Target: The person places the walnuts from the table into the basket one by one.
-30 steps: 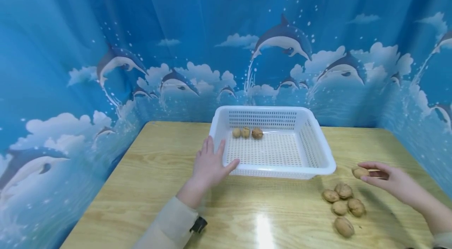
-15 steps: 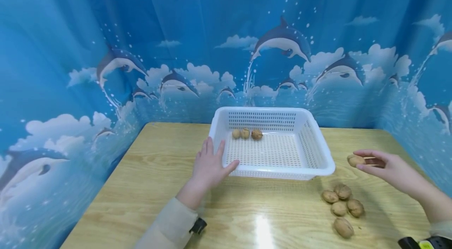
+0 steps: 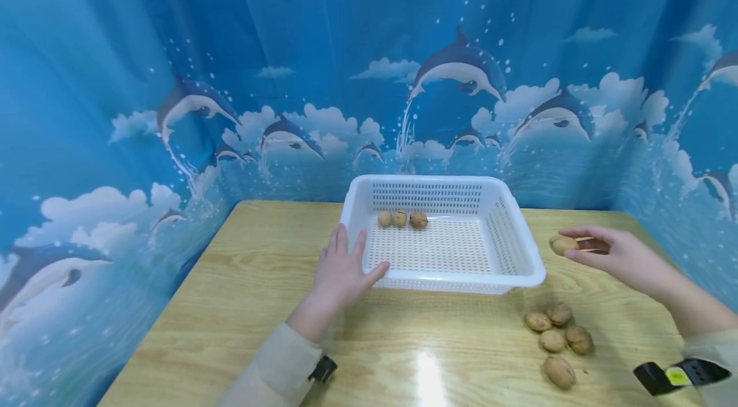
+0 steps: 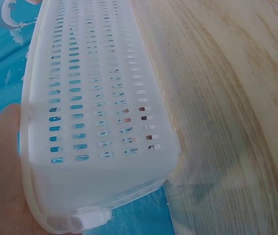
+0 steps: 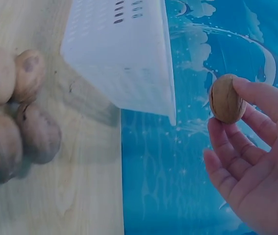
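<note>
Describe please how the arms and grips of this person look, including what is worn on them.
The left grip and right grip are bare, without gloves. The left sleeve and right sleeve are pale beige. A small black piece shows on the left sleeve; a black band with a yellow patch, on the right.

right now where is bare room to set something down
Bare: the pale wooden table left of the left hand, and in front of the white perforated plastic basket. Crowded: right front, five brown oval walnuts; behind them, the right hand holding another walnut.
</note>
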`<state>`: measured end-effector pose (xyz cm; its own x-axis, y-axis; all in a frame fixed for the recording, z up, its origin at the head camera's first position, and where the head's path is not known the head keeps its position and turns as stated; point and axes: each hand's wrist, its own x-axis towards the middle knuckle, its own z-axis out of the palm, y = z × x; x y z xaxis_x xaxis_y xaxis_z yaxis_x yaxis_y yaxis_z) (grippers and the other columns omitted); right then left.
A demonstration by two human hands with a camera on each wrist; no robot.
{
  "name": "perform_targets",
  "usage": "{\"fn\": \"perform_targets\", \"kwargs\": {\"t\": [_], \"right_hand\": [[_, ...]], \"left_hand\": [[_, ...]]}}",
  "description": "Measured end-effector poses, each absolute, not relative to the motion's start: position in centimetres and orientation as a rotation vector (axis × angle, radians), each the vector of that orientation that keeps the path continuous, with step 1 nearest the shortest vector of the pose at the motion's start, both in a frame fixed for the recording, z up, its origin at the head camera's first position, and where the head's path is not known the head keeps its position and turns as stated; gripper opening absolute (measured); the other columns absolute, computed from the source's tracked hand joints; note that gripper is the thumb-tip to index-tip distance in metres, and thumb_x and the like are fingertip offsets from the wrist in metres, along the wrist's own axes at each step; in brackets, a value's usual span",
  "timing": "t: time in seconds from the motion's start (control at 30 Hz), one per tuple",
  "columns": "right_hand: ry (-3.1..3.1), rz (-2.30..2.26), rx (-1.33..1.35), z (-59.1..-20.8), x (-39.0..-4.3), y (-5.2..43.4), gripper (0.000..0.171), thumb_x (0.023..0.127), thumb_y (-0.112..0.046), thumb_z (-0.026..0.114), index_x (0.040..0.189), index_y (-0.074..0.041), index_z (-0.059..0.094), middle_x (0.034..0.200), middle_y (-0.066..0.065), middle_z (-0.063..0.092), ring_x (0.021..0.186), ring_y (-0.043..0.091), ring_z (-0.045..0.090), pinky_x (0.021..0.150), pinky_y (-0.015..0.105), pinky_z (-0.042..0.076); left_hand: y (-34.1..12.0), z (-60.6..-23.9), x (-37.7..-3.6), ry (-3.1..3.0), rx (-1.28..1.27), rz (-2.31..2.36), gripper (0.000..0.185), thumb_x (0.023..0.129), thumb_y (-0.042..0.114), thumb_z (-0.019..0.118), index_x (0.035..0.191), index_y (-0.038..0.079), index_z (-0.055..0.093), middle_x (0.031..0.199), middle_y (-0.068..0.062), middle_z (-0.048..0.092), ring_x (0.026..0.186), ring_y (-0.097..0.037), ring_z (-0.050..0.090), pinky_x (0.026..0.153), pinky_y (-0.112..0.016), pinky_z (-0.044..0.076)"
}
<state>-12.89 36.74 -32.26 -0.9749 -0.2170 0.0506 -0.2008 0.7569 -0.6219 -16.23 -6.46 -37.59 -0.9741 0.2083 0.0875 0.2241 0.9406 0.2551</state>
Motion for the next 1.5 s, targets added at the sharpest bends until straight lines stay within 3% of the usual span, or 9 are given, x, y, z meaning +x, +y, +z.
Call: {"fn": "perform_targets", "kwargs": {"t": [0.2,0.3,0.4,0.43,1.5], "right_hand": [[2.892,-1.033,-0.362,-31.5,-13.8,35.5,0.05,0.093,-0.026,0.058,0.133,0.002,0.047,0.128,0.028,0.049,0.091,-0.012,0.05,0.073,0.032,0.054],[2.865,-1.053,-0.369,-31.4,-14.3,34.8,0.052,0.094,-0.028,0.057,0.134,0.002,0.045,0.13,0.028,0.047,0.102,0.012,0.058,0.078,0.044,0.053],[2.837,-1.08,-0.371,-31.2,-14.8,34.1,0.053,0.094,-0.03,0.056,0.135,0.002,0.044,0.131,0.028,0.045,0.11,0.041,0.052,0.081,0.052,0.049],[2.823,-1.093,-0.368,-31.1,-15.0,33.8,0.054,0.094,-0.031,0.055,0.135,0.002,0.044,0.132,0.028,0.045,0.112,0.045,0.05,0.082,0.054,0.048],[2.705,-1.118,-0.363,-30.0,-21.6,28.0,0.063,0.09,-0.045,0.057,0.136,-0.003,0.044,0.137,0.024,0.042,0.118,0.04,0.046,0.093,0.057,0.04]], "left_hand": [[-6.5,-37.6,-16.2,-3.044,-0.34,-0.419,0.085,0.085,0.069,0.041,0.148,0.014,0.026,0.152,-0.025,0.006,0.138,-0.04,0.009,0.106,-0.056,0.022],[-6.4,-37.7,-16.2,-3.045,-0.341,-0.416,0.085,0.085,0.069,0.04,0.148,0.014,0.026,0.152,-0.025,0.006,0.138,-0.04,0.009,0.106,-0.056,0.022],[-6.4,-37.7,-16.1,-3.042,-0.339,-0.422,0.085,0.085,0.069,0.041,0.148,0.014,0.026,0.152,-0.025,0.006,0.138,-0.04,0.009,0.106,-0.056,0.022],[-6.4,-37.7,-16.2,-3.04,-0.34,-0.425,0.085,0.085,0.069,0.041,0.148,0.014,0.026,0.152,-0.025,0.006,0.138,-0.041,0.009,0.106,-0.057,0.022],[-6.4,-37.5,-16.2,-3.05,-0.329,-0.405,0.085,0.085,0.07,0.039,0.148,0.015,0.026,0.152,-0.024,0.007,0.138,-0.04,0.01,0.105,-0.057,0.024]]}}
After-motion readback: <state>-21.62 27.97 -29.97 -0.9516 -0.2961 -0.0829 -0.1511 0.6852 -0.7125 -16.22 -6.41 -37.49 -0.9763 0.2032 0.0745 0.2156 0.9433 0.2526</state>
